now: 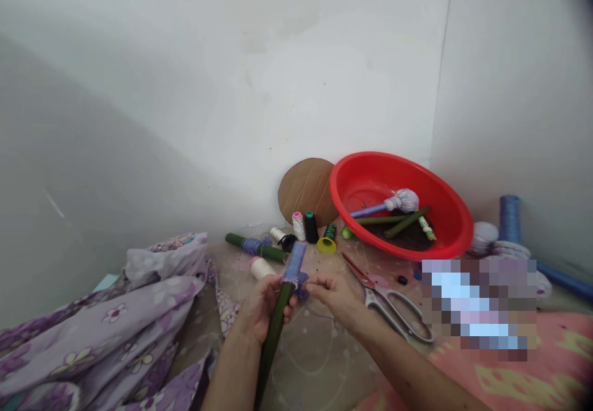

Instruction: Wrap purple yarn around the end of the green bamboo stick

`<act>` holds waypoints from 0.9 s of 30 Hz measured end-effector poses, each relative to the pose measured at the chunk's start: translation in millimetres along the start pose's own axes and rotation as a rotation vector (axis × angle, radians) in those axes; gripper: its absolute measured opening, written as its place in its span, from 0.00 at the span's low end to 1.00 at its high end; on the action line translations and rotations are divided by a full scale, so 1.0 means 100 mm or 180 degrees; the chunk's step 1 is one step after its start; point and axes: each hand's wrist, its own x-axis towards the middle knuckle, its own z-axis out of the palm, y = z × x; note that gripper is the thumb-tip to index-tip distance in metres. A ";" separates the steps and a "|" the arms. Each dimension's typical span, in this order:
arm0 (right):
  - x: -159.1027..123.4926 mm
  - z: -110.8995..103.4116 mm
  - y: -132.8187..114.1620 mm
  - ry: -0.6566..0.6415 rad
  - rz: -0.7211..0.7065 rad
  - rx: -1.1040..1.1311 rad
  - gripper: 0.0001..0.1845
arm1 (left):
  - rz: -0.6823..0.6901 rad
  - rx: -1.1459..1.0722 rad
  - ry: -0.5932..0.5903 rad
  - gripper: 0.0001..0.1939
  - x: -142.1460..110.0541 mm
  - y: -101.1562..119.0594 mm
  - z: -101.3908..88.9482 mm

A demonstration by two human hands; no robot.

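My left hand (264,307) grips a dark green stick (273,343), possibly bamboo, which tilts upward across my palm. A band of blue thread or fabric (294,264) wraps its upper end. My right hand (336,293) pinches blue material (302,290) at the side of that band between thumb and fingers. Steel-handled scissors (393,315) lie open-bladed just to the right of my right hand. A white thread spool (262,268) sits close behind my left hand, next to a second green stick (254,245) with blue wrapping.
A red plastic basin (398,207) holds green sticks and a wrapped bundle. Several thread spools (310,227) and a cardboard disc (306,191) stand beside it against white walls. Floral lilac cloth (102,343) heaps at left; blue spools (509,219) and a pixelated patch (479,309) lie at right.
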 end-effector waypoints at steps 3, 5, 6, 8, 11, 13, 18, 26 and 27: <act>0.00 0.01 0.00 0.0045 0.0003 -0.0085 0.10 | 0.0049 0.0027 0.0053 0.13 0.01 -0.01 0.00; 0.00 0.01 0.00 0.0057 -0.0012 -0.0172 0.10 | 0.0073 0.0061 0.0072 0.13 0.01 -0.01 -0.01; 0.00 0.01 -0.01 0.0061 -0.0029 -0.0207 0.10 | 0.0090 0.0075 0.0076 0.14 0.00 -0.01 -0.01; 0.01 0.01 0.00 0.0067 -0.0031 -0.0266 0.11 | 0.0126 0.0091 0.0070 0.14 -0.01 -0.01 -0.01; 0.01 0.01 0.03 0.0098 -0.0004 -0.0315 0.11 | 0.0157 0.0130 0.0083 0.14 -0.03 -0.01 0.01; 0.02 0.01 0.04 0.0123 -0.0046 -0.0333 0.11 | 0.0265 0.0248 0.0140 0.14 -0.05 -0.02 0.05; 0.01 0.02 0.03 0.0230 -0.0201 -0.0382 0.10 | 0.0872 0.0949 0.0407 0.14 -0.05 -0.05 0.13; 0.01 0.00 0.06 0.0245 -0.0292 -0.0797 0.11 | 0.1213 0.1596 0.0523 0.16 0.02 -0.09 0.13; 0.01 0.00 0.07 0.0242 -0.0305 -0.0846 0.11 | 0.1229 0.1628 0.0506 0.15 0.02 -0.09 0.13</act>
